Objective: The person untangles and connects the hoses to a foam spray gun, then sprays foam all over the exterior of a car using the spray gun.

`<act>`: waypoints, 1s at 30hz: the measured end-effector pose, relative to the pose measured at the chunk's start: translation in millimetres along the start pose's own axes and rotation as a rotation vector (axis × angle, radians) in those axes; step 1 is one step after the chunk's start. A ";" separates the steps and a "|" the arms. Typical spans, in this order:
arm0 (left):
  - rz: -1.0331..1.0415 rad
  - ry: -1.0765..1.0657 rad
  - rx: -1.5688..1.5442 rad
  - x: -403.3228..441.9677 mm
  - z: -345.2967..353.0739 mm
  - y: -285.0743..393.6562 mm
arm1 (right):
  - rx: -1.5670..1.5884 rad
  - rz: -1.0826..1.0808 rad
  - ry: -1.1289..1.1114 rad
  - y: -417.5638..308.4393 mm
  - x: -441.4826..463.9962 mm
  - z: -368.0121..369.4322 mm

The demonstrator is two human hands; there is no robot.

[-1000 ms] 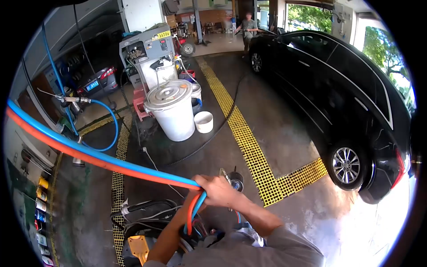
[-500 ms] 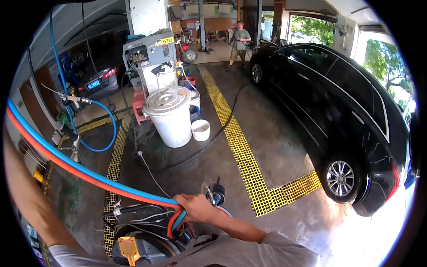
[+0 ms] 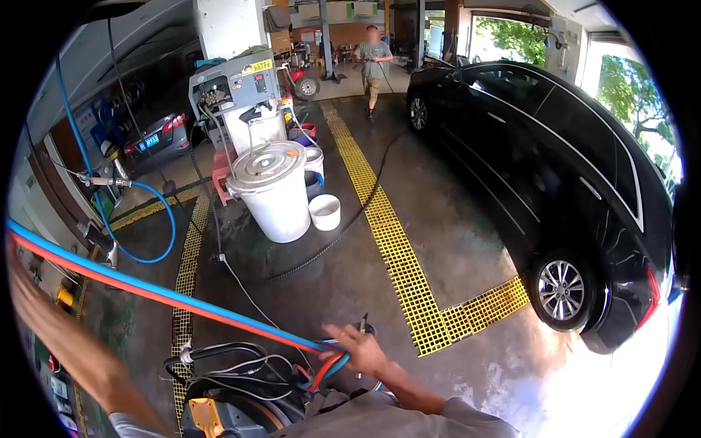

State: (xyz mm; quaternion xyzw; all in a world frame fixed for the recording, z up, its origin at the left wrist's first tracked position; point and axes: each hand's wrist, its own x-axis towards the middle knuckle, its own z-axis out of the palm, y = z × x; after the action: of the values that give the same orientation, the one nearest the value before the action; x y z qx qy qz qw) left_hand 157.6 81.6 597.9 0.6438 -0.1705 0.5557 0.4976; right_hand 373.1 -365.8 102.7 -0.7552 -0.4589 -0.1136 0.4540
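A blue hose [image 3: 182, 298] and an orange-red hose [image 3: 146, 290] run side by side from the left edge to my right hand [image 3: 359, 349]. My right hand is closed loosely around both hoses at lower centre, with some fingers stretched to the left. Beyond it they bend down beside my body. My left forearm reaches up to the left edge near the hoses, and the hand itself is lost past the dark rim. Just behind my right hand is a small dark canister [image 3: 369, 328], partly covered.
A black car [image 3: 511, 139] fills the right side. Ahead stand a lidded white barrel [image 3: 274, 197], a white bucket [image 3: 325, 212] and a grey machine [image 3: 237, 84]. A dark cable crosses the floor. A machine with a yellow part [image 3: 206, 416] is below; a person [image 3: 374, 62] walks at the back.
My left hand has left the hoses near my right hand, its arm swinging to the left edge. My right hand's fingers have loosened somewhat. The person at the back came into fuller view, then moved left.
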 end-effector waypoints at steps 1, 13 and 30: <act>-0.012 0.287 0.110 -26.7 -21.4 -42.5 | -0.056 0.028 0.071 9.0 -3.3 -17.4; -0.588 0.024 -0.275 -583.4 463.3 -272.9 | -0.598 -0.011 0.055 -12.5 -54.8 -242.5; -1.287 -1.163 -0.895 -449.5 557.2 -201.4 | -0.689 -0.352 -0.294 -35.5 -32.4 -203.9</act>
State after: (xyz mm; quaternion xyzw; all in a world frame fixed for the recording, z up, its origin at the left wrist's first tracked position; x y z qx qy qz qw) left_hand 471.5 -441.0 172.0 0.5392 -0.2006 -0.3426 0.7427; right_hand 377.0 -540.1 218.9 -0.7813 -0.5759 -0.2276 0.0779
